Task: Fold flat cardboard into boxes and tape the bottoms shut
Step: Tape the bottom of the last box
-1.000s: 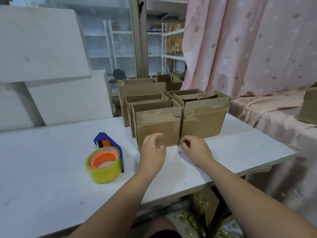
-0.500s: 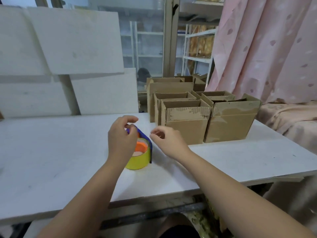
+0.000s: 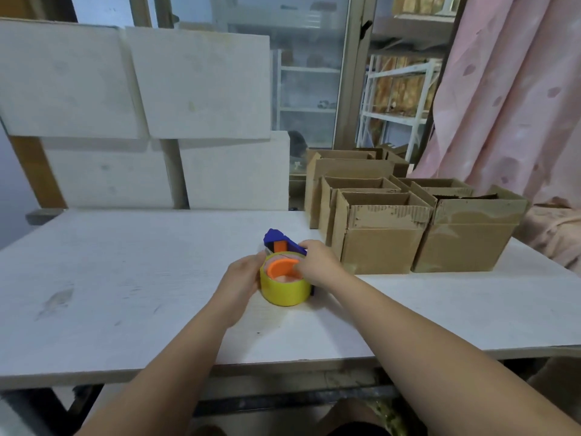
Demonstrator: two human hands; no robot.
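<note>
Although no flat cardboard shows anywhere on the white table [image 3: 125,262], a good part of the work looks done; a cluster of open-topped cardboard boxes stands at the table's back right, packed side against side in rows. The nearest box [image 3: 380,247] and the box to its right [image 3: 468,243] touch each other, top flaps upright and ragged along the corrugated edge. Their bottoms sit on the table and cannot be seen, so whether each is taped I cannot say; a glossy patch on the front faces of these two suggests tape lapped up from below. How many boxes remain to be folded cannot be judged from here.

The step in hand seems to be taking up the tape dispenser [image 3: 284,289], which sits on the table just in front of the person, near the left of the nearest box but apart from it. Its yellow tape roll lies flat, with an orange hub [image 3: 281,267] in the middle and a blue frame [image 3: 276,237] jutting out at the far side; the roll looks fairly full.

The left hand [image 3: 240,278] is cupped against the roll's left side, fingers curled round its wall and thumb at the top rim; the right hand [image 3: 320,265] comes over from the right, fingers bent down onto the roll's top by the hub and the blue frame. Both hold it; it rests on the table, not lifted.

Behind the table lean white slabs [image 3: 195,83]; a pink curtain [image 3: 509,105] hangs at the right.
</note>
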